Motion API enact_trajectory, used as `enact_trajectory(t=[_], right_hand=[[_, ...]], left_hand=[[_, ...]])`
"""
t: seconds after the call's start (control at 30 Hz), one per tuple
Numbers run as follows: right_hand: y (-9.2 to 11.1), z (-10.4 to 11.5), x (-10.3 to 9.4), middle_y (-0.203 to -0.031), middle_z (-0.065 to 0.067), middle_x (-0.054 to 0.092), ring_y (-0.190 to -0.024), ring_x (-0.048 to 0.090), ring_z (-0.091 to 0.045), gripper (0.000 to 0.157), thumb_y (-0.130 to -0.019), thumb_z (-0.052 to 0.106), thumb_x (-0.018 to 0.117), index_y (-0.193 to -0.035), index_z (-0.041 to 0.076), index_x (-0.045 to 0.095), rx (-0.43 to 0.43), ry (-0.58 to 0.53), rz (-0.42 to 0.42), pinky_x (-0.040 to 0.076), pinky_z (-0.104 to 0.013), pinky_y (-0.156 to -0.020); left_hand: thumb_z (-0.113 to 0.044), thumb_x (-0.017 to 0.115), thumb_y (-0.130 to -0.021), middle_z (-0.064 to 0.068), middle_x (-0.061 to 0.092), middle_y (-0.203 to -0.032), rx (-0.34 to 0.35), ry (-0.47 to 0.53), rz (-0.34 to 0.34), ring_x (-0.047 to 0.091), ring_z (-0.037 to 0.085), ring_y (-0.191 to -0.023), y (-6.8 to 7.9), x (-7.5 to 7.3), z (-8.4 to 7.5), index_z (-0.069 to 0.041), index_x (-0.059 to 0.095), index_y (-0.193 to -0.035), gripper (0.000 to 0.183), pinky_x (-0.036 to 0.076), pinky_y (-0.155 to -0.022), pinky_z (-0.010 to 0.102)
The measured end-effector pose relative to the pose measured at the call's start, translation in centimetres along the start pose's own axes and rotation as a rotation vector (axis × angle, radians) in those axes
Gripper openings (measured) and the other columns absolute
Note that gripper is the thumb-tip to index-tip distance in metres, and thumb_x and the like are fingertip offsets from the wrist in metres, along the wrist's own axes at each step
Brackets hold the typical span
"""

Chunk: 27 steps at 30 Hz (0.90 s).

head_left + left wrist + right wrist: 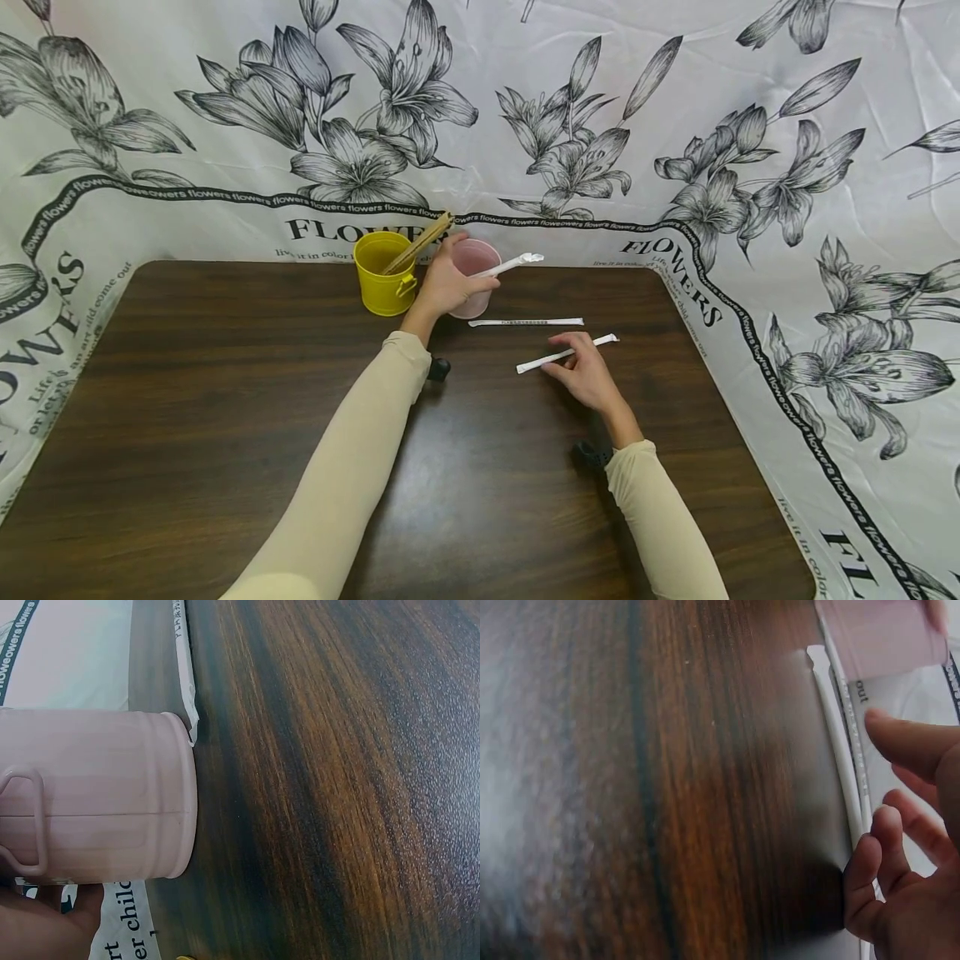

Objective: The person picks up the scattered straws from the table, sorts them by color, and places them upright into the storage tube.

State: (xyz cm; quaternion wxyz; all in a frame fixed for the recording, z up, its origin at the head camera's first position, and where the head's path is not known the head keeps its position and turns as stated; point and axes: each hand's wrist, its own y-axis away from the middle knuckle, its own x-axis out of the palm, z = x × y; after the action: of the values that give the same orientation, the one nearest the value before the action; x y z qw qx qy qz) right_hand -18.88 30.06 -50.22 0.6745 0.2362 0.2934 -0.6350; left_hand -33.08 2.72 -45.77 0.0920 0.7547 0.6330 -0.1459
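In the head view my left hand [447,283] holds a small pink bucket [477,255] by its side at the back of the table. A paper-wrapped straw [517,262] leans out of that bucket. My right hand [585,373] is over another wrapped straw [528,365] lying on the table, thumb on the near side and fingers on the far side. In the right wrist view the thumb stands apart from the curled fingers [889,832], beside the white straw [838,742]. The left wrist view shows the pink bucket [97,795] upright, much of my hand hidden.
A yellow bucket [382,287] with several wooden sticks [423,242] stands left of the pink one. A third wrapped straw [528,322] with printing lies just in front of the pink bucket. Flower-printed cloth [570,158] hangs behind the dark wooden table [225,400].
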Motion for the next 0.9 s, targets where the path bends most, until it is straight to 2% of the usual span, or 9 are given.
enact_trajectory(t=[0.3,0.57,0.73,0.9], right_hand=[[-0.4,0.4,0.7,-0.126,-0.017,0.056,-0.07,0.053,-0.013,0.041,-0.088,0.014,0.081,-0.125,0.005,0.066,-0.059,0.068,0.045,0.045,-0.022,-0.063],[-0.7,0.6,1.3,-0.117,-0.013,0.057,-0.077,0.048,-0.015,0.028,-0.09,0.015,0.078,-0.117,0.007,0.071,-0.069,0.143,0.112,0.041,-0.025,-0.071],[-0.5,0.7,1.4,-0.104,-0.013,0.058,-0.076,0.05,-0.015,0.021,-0.088,0.015,0.08,-0.106,0.007,0.072,-0.085,0.167,0.085,0.041,-0.024,-0.07],[-0.4,0.8,1.5,-0.1,-0.012,0.057,-0.074,0.05,-0.015,0.016,-0.088,0.015,0.08,-0.099,0.008,0.071,-0.095,0.17,0.069,0.041,-0.025,-0.069]], left_hand=[[-0.04,0.092,-0.072,0.011,0.047,-0.152,-0.006,-0.006,-0.005,0.05,0.031,-0.133,-0.1,-0.3,0.2,-0.024,0.033,-0.155,0.104,0.043,-0.115,0.048],[-0.041,0.092,-0.073,0.012,0.047,-0.151,-0.014,-0.009,-0.002,0.05,0.031,-0.133,0.0,-0.2,0.3,-0.023,0.031,-0.156,0.104,0.043,-0.114,0.049],[-0.042,0.092,-0.072,0.012,0.047,-0.151,-0.009,-0.008,0.003,0.05,0.031,-0.133,0.0,-0.2,0.2,-0.023,0.032,-0.156,0.104,0.043,-0.114,0.05],[-0.041,0.092,-0.072,0.011,0.047,-0.152,-0.007,-0.008,0.0,0.05,0.031,-0.134,0.0,-0.2,0.1,-0.023,0.032,-0.156,0.105,0.043,-0.114,0.049]])
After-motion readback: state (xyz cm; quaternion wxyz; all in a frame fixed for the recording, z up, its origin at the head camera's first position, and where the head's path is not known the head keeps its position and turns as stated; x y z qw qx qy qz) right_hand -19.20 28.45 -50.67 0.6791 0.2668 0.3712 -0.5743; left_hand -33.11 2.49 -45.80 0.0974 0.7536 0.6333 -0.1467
